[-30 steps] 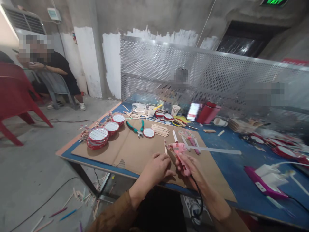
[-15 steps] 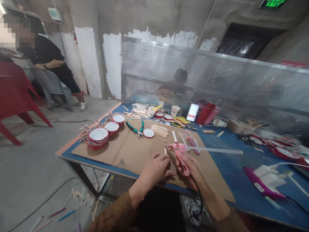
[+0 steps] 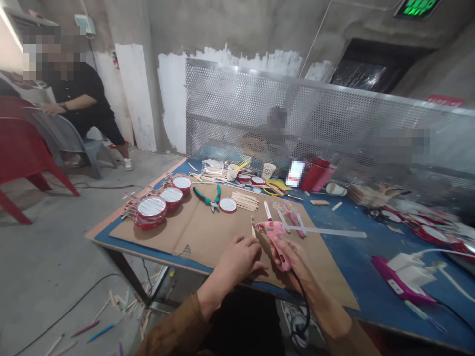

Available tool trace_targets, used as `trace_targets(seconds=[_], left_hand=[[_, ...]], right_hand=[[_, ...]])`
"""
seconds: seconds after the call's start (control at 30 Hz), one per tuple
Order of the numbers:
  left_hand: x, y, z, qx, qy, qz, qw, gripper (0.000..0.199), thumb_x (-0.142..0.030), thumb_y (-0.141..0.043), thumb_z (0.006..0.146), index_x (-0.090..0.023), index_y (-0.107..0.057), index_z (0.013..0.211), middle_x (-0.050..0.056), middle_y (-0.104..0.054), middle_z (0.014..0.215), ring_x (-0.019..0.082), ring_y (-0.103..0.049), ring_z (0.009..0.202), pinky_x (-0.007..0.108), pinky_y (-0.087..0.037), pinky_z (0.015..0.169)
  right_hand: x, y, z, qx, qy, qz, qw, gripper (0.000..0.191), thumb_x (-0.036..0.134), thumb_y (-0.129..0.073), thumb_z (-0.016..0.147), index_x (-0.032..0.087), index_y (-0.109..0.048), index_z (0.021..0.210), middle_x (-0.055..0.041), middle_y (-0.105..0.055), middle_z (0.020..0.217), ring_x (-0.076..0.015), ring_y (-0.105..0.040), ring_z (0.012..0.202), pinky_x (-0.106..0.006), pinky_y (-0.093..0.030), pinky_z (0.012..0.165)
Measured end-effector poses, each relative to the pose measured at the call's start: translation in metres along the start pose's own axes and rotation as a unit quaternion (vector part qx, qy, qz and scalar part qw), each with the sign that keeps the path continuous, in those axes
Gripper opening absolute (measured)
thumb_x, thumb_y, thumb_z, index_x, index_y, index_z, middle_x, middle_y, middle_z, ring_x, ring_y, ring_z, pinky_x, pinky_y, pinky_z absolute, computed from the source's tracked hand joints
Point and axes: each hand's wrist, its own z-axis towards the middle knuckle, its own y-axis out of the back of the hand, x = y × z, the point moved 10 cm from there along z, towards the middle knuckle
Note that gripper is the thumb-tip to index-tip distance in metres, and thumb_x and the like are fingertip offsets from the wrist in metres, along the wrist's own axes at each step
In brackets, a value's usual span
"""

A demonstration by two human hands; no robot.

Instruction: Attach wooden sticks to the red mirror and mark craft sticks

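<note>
My right hand (image 3: 293, 253) is wrapped round the handle of a pink hot glue gun (image 3: 274, 229). A long clear glue stick (image 3: 330, 232) pokes out of its back, and a black cord runs down from the handle. The gun's nozzle points left at a thin wooden craft stick (image 3: 253, 226), close to it or touching; I cannot tell which. My left hand (image 3: 242, 254) pinches the lower part of that stick above the cardboard sheet (image 3: 208, 237). Beyond the hands lie a row of craft sticks (image 3: 245, 200) and a round red-rimmed white disc (image 3: 227, 204).
Teal-handled pliers (image 3: 208, 199) lie beside the disc. Red-rimmed drum shapes (image 3: 151, 207) line the left edge. Cups, a phone (image 3: 296, 173) and a red bottle (image 3: 314, 175) stand at the back. A purple power strip (image 3: 401, 284) is at right. Another person (image 3: 81, 94) stands beyond the chairs.
My hands and the glue gun have hardly moved; the nozzle stays at the stick. In the background, the other person has straightened somewhat and shifted right.
</note>
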Motion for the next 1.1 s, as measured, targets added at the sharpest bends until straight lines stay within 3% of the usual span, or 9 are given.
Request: trace_targets(seconds=[0.57, 0.97, 1.1], left_hand=[[0.000, 0.004, 0.000, 0.002, 0.012, -0.018, 1.000, 0.033, -0.045, -0.068, 0.084, -0.019, -0.061, 0.103, 0.007, -0.066, 0.117, 0.021, -0.061, 0.113, 0.038, -0.039, 0.105], [0.000, 0.004, -0.001, -0.011, 0.005, -0.024, 1.000, 0.032, -0.044, -0.068, 0.084, -0.020, -0.060, 0.102, 0.006, -0.066, 0.115, 0.022, -0.060, 0.113, 0.040, -0.039, 0.108], [0.002, 0.010, -0.006, -0.044, 0.023, -0.018, 0.999, 0.029, -0.041, -0.069, 0.084, -0.020, -0.060, 0.102, 0.006, -0.063, 0.118, 0.021, -0.060, 0.111, 0.035, -0.046, 0.099]], right_hand=[[-0.003, 0.001, -0.007, -0.003, -0.016, 0.002, 1.000, 0.050, 0.058, -0.084, 0.055, 0.016, -0.065, 0.073, 0.0027, -0.057, 0.053, -0.0056, -0.043, 0.038, -0.017, -0.031, 0.033], [0.000, -0.004, -0.010, 0.027, 0.011, -0.015, 0.999, 0.045, 0.058, -0.080, 0.064, 0.017, -0.062, 0.066, 0.0028, -0.054, 0.050, -0.0058, -0.040, 0.038, -0.019, -0.031, 0.037], [0.001, -0.005, -0.011, 0.029, 0.012, -0.006, 0.999, 0.044, 0.057, -0.081, 0.064, 0.018, -0.061, 0.063, 0.0018, -0.055, 0.051, -0.0065, -0.042, 0.040, -0.019, -0.033, 0.037]])
